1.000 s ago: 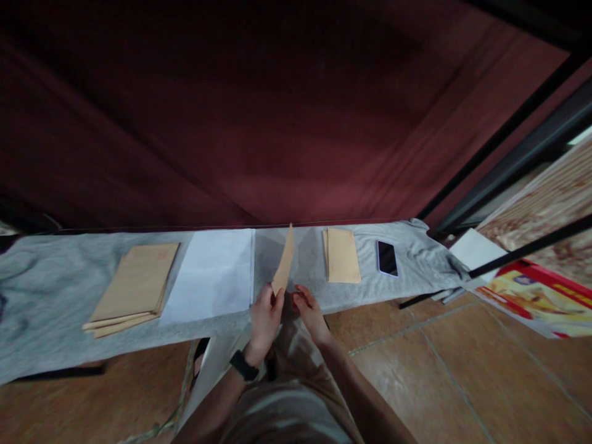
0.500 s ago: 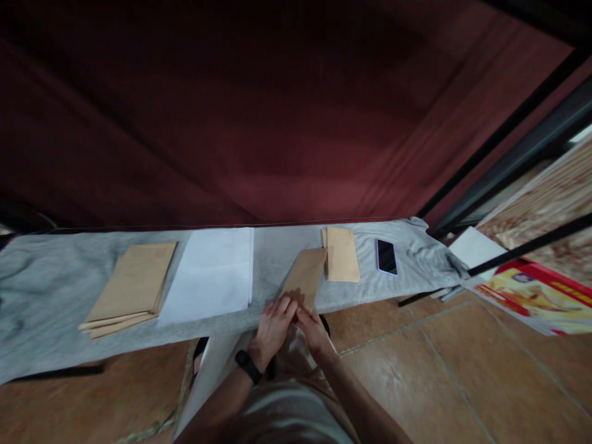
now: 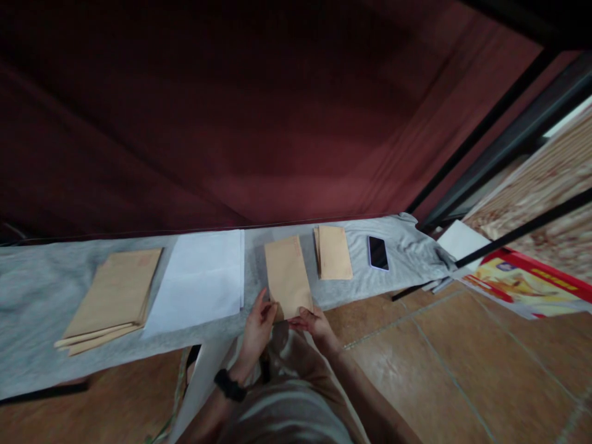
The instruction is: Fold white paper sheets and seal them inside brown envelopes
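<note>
A brown paper envelope (image 3: 289, 271) lies face up in front of me, its near end at the table edge between my hands. My left hand (image 3: 258, 325), with a black band on the wrist, pinches the near left corner. My right hand (image 3: 316, 324) grips the near right corner, thumb on top and fingers underneath. To the right of this envelope is a small pile of brown envelopes (image 3: 335, 253). On its left lie white paper sheets (image 3: 198, 277), and beyond them a larger stack of brown envelopes (image 3: 111, 293).
A grey cloth (image 3: 28, 308) covers the narrow table. A phone (image 3: 378, 253) lies near its right end. Behind the table hangs a dark red curtain (image 3: 277, 154). At the right stand black metal bars (image 3: 485, 129) and a red and yellow printed box (image 3: 527, 280).
The envelope has turned from tilted on edge to flat and face up. My hands have moved apart, from together at its near end to one on each corner. The view has shifted slightly.
</note>
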`<action>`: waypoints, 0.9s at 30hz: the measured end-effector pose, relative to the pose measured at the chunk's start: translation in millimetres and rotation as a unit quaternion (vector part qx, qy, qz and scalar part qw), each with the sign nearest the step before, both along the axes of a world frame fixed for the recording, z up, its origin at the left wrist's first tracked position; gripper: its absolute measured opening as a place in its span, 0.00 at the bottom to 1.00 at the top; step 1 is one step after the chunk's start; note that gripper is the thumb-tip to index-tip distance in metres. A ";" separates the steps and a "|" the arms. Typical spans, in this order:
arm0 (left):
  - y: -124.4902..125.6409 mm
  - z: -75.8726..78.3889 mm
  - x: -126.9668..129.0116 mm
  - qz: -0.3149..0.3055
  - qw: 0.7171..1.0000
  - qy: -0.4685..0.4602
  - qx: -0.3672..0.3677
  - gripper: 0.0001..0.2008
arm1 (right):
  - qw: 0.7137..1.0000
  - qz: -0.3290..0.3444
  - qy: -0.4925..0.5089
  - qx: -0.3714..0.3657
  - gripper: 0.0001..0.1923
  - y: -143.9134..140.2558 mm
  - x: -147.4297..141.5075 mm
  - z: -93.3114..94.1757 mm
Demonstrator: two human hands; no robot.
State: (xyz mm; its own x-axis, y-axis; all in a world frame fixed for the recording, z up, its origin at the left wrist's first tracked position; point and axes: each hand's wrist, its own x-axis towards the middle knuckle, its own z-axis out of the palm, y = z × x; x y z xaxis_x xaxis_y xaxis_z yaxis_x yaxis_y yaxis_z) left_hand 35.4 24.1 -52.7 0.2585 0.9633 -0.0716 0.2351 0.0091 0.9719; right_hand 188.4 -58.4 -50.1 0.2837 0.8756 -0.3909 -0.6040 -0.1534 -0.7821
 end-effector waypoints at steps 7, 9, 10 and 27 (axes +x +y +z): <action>-1.5 20.9 7.2 0.024 0.989 -0.083 -0.123 0.36 | 0.998 -0.026 0.040 -0.033 0.28 3.2 -1.8 4.1; -0.5 23.6 9.5 0.021 0.990 -0.077 -0.117 0.37 | 0.998 -0.016 0.051 -0.045 0.28 2.2 -1.4 1.6; 0.4 24.4 11.1 0.018 0.991 -0.076 -0.113 0.38 | 0.997 -0.022 0.057 -0.051 0.28 2.0 -0.7 0.3; 12.2 -8.1 3.6 -0.028 0.998 -0.023 -0.057 0.34 | 0.973 -0.218 -0.050 -0.055 0.12 27.9 126.7 22.6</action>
State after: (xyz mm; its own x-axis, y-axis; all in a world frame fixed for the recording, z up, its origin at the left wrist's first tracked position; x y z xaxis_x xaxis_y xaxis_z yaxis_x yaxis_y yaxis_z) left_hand 39.0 36.3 -60.8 0.3177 0.9334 -0.1668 0.1941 0.1081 0.9750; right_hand 315.1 -30.4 -27.5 0.6601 0.6183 -0.4266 -0.5527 0.0151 -0.8333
